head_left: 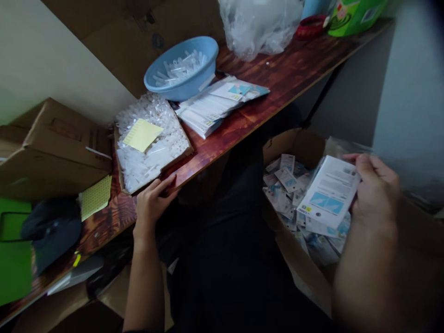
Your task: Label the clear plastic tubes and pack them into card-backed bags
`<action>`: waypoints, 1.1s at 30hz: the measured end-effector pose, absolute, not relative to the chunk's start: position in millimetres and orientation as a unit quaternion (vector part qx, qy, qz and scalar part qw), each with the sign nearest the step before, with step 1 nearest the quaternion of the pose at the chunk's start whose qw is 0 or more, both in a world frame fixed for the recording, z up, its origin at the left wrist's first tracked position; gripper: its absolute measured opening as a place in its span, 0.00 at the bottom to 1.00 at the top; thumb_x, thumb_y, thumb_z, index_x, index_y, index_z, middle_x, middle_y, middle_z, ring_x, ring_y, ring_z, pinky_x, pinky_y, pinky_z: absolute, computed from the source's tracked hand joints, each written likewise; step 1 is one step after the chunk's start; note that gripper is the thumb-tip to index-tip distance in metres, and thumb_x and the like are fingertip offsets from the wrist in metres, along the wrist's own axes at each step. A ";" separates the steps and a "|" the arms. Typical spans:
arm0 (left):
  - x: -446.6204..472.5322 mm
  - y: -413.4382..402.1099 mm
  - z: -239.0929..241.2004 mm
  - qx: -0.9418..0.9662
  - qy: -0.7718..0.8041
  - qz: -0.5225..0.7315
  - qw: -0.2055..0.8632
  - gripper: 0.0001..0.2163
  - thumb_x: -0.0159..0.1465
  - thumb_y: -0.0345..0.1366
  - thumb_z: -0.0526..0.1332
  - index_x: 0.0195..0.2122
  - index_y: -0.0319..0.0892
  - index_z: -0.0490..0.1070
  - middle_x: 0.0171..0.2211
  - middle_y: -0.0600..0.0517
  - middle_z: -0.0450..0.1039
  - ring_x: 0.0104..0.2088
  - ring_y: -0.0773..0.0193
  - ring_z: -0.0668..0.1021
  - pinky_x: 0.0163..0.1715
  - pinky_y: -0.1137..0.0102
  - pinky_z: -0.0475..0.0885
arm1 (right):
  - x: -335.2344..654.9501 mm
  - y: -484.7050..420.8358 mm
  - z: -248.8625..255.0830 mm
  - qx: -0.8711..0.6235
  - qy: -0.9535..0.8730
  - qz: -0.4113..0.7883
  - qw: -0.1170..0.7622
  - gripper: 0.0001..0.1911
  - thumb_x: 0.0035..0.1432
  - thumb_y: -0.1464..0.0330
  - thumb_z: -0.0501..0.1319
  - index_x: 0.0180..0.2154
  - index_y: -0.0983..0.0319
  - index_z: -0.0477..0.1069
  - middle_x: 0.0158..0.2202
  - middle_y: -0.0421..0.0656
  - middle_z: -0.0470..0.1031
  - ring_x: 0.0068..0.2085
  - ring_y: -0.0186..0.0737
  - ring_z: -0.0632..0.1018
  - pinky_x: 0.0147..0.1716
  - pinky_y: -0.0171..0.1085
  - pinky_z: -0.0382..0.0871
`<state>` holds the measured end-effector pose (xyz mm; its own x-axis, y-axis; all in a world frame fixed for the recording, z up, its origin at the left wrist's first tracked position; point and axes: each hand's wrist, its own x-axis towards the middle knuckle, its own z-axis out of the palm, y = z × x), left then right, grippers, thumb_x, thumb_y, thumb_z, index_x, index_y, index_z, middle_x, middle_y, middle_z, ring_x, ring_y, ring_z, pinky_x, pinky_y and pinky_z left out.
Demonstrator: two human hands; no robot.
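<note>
My right hand point(376, 187) grips a flat white packet point(329, 192) with blue printing, held over an open cardboard box point(305, 277) on the floor that is full of several similar packets. My left hand point(152, 201) rests on the front edge of the dark wooden table point(284, 74), fingers touching the corner of a shallow cardboard tray point(189, 150) heaped with small clear plastic pieces. A yellow sticky note point(142, 134) lies on top of that heap.
A blue bowl point(183, 83) of clear pieces, a stack of packets point(215, 104) and a clear plastic bag point(258, 25) sit farther back. Closed cardboard boxes point(55, 148), a dark cap point(50, 229) and a green item point(12, 259) are at the left.
</note>
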<state>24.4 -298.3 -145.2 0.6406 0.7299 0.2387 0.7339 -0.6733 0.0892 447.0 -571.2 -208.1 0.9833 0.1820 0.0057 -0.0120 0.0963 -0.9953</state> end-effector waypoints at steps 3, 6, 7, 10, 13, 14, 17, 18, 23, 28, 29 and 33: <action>25.1 -301.3 -145.3 -0.900 -0.415 -0.134 0.001 0.21 0.66 0.47 0.63 0.59 0.49 0.75 0.33 0.53 0.72 0.32 0.63 0.75 0.33 0.71 0.66 | 458.7 -567.2 -201.3 -0.669 -0.072 0.073 0.736 0.13 0.47 0.57 0.69 0.28 0.60 0.81 0.24 0.43 0.74 0.22 0.36 0.70 0.21 0.36 0.58; 23.4 -298.6 -143.9 -0.903 -0.406 -0.135 -0.021 0.21 0.65 0.49 0.64 0.57 0.48 0.76 0.34 0.53 0.72 0.31 0.64 0.74 0.34 0.72 0.66 | 462.9 -559.2 -184.4 -0.667 -0.097 0.065 0.736 0.13 0.47 0.56 0.69 0.27 0.60 0.80 0.24 0.45 0.74 0.22 0.37 0.70 0.22 0.37 0.59; 21.8 -296.1 -143.7 -0.907 -0.397 -0.136 -0.030 0.21 0.65 0.49 0.64 0.57 0.47 0.77 0.33 0.53 0.72 0.31 0.65 0.74 0.33 0.72 0.66 | 463.3 -557.6 -176.3 -0.668 -0.106 0.060 0.734 0.14 0.47 0.56 0.69 0.27 0.61 0.80 0.24 0.45 0.74 0.22 0.37 0.70 0.22 0.37 0.59; 16.0 -288.0 -145.2 -0.918 -0.365 -0.151 -0.041 0.22 0.65 0.50 0.64 0.57 0.46 0.76 0.32 0.53 0.71 0.30 0.66 0.73 0.32 0.73 0.66 | 466.7 -559.0 -149.7 -0.667 -0.129 0.034 0.733 0.13 0.47 0.60 0.69 0.31 0.64 0.80 0.26 0.44 0.74 0.22 0.35 0.69 0.23 0.37 0.57; 12.5 -286.0 -148.8 -0.919 -0.351 -0.175 -0.033 0.22 0.66 0.50 0.65 0.58 0.48 0.75 0.32 0.53 0.71 0.31 0.65 0.74 0.32 0.73 0.66 | 477.0 -563.4 -130.8 -0.663 -0.136 -0.001 0.736 0.14 0.45 0.60 0.68 0.31 0.65 0.79 0.27 0.43 0.73 0.24 0.35 0.68 0.25 0.38 0.56; 12.3 -287.3 -149.7 -0.918 -0.352 -0.181 -0.034 0.22 0.66 0.49 0.65 0.58 0.48 0.75 0.32 0.53 0.71 0.31 0.65 0.75 0.31 0.73 0.66 | 481.6 -563.5 -128.0 -0.665 -0.137 -0.007 0.734 0.15 0.44 0.59 0.68 0.30 0.65 0.78 0.27 0.42 0.72 0.24 0.36 0.68 0.26 0.38 0.56; 13.8 -292.4 -150.8 -0.914 -0.357 -0.188 -0.039 0.20 0.66 0.47 0.65 0.58 0.48 0.76 0.34 0.52 0.73 0.31 0.65 0.75 0.31 0.73 0.66 | 491.9 -556.3 -129.6 -0.676 -0.153 -0.006 0.721 0.17 0.41 0.56 0.68 0.28 0.63 0.77 0.26 0.42 0.71 0.23 0.37 0.67 0.26 0.41 0.55; 14.3 -293.1 -151.1 -0.914 -0.358 -0.187 -0.039 0.19 0.66 0.46 0.65 0.57 0.48 0.76 0.34 0.52 0.73 0.31 0.65 0.75 0.31 0.73 0.65 | 491.9 -551.9 -131.8 -0.677 -0.163 -0.004 0.718 0.17 0.41 0.55 0.68 0.28 0.62 0.77 0.26 0.43 0.70 0.23 0.37 0.67 0.27 0.41 0.55; 13.1 -289.4 -154.3 -0.902 -0.384 -0.184 -0.070 0.21 0.63 0.49 0.68 0.55 0.48 0.78 0.34 0.51 0.74 0.30 0.65 0.74 0.32 0.71 0.65 | 458.3 -523.7 -122.4 -0.671 -0.219 0.058 0.706 0.14 0.52 0.59 0.68 0.32 0.64 0.80 0.28 0.45 0.73 0.26 0.37 0.70 0.28 0.41 0.58; 8.1 -294.6 -145.2 -0.897 -0.399 -0.171 -0.083 0.21 0.61 0.50 0.70 0.53 0.48 0.80 0.34 0.51 0.76 0.30 0.66 0.76 0.31 0.73 0.65 | 404.1 -468.8 -82.0 -0.670 -0.289 0.224 0.646 0.19 0.53 0.53 0.71 0.38 0.62 0.81 0.32 0.47 0.76 0.26 0.38 0.73 0.23 0.37 0.61; 7.2 -295.8 -143.6 -0.898 -0.397 -0.174 -0.074 0.20 0.61 0.49 0.70 0.53 0.49 0.80 0.33 0.51 0.76 0.29 0.66 0.76 0.30 0.74 0.65 | 393.9 -452.2 -78.2 -0.650 -0.312 0.268 0.639 0.21 0.53 0.51 0.71 0.38 0.62 0.81 0.31 0.46 0.76 0.26 0.38 0.73 0.23 0.35 0.61; 4.2 -296.5 -142.4 -0.896 -0.403 -0.181 -0.048 0.22 0.58 0.46 0.73 0.53 0.51 0.79 0.34 0.52 0.77 0.30 0.65 0.79 0.29 0.74 0.66 | 350.7 -373.6 -84.3 -0.533 -0.332 0.406 0.664 0.25 0.50 0.48 0.72 0.38 0.62 0.78 0.28 0.42 0.75 0.25 0.36 0.72 0.23 0.32 0.63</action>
